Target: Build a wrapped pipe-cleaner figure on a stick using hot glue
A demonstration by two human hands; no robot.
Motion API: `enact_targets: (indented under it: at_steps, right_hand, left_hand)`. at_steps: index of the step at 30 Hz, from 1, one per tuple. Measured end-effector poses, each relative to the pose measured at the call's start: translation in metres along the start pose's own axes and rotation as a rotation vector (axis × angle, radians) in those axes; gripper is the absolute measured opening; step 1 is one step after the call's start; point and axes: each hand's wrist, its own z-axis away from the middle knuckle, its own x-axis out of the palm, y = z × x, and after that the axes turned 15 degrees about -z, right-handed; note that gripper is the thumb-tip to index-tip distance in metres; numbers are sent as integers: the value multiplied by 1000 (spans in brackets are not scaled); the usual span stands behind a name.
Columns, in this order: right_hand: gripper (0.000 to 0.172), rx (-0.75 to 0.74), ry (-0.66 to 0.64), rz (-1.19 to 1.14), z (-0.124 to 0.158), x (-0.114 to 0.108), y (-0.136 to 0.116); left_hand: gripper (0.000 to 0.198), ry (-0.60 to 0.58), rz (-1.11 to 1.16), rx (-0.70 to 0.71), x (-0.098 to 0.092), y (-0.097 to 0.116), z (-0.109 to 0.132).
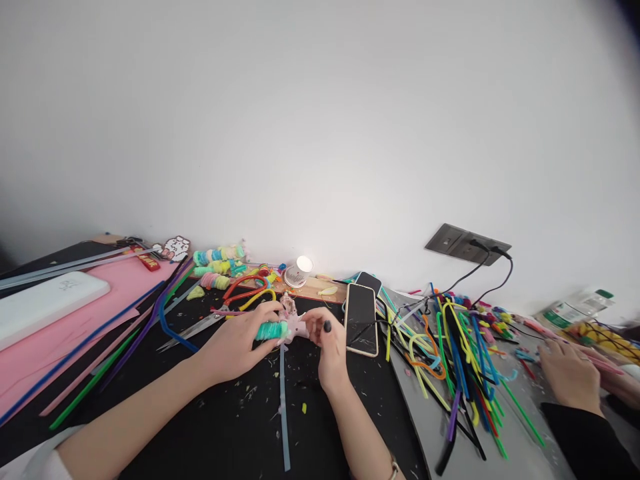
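Observation:
My left hand [237,343] is closed round a small craft piece [274,330] with a teal fuzzy coil and a pink end. My right hand [327,347] pinches the pink end of the same piece from the right, fingers curled. A pale glue stick [284,407] lies on the black mat [240,427] just below both hands. Scissors [193,328] with red and yellow handles lie to the left of my left hand.
Two phones [361,319] lie right of my hands. A heap of coloured pipe cleaners [460,353] covers the grey mat. Another person's hand [570,373] works at the far right. Pink paper [75,327], a white case [45,303] and wound coils [217,263] lie left.

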Motion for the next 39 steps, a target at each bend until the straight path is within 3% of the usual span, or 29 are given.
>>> enact_targets:
  at_steps: [2, 3, 8, 12, 18, 23, 27, 31, 35, 39]
  right_hand:
    - [48, 59, 136, -42, -3, -3, 3]
    - [42, 84, 144, -37, -5, -4, 5]
    - [25, 221, -72, -37, -12, -2, 7]
    - [25, 294, -126, -116, -11, 1, 6]
    - [37, 407, -3, -317, -12, -1, 6]
    - [33, 372, 234, -357, -14, -5, 10]
    - [26, 371, 158, -245, -13, -1, 10]
    - [18, 326, 132, -183, -11, 4, 10]
    - [23, 328, 184, -198, -11, 2, 10]
    - [27, 350, 157, -321, -11, 1, 13]
  left_hand:
    - [44, -17, 12, 10, 0, 0, 1]
    - [46, -30, 26, 21, 0, 0, 1]
    - [53, -32, 136, 68, 4, 3, 3]
    - [55, -74, 195, 77, 5, 5, 3]
    - [62, -114, 292, 28, 4, 6, 2]
    - [77, -218, 485, 4, 5, 4, 0]
    - [82, -326, 693, -20, 6, 2, 1]
    - [80, -441, 736, -8, 6, 3, 3]
    - [82, -503, 760, 2, 9, 2, 4]
    - [84, -541, 882, -9, 14, 0, 5]
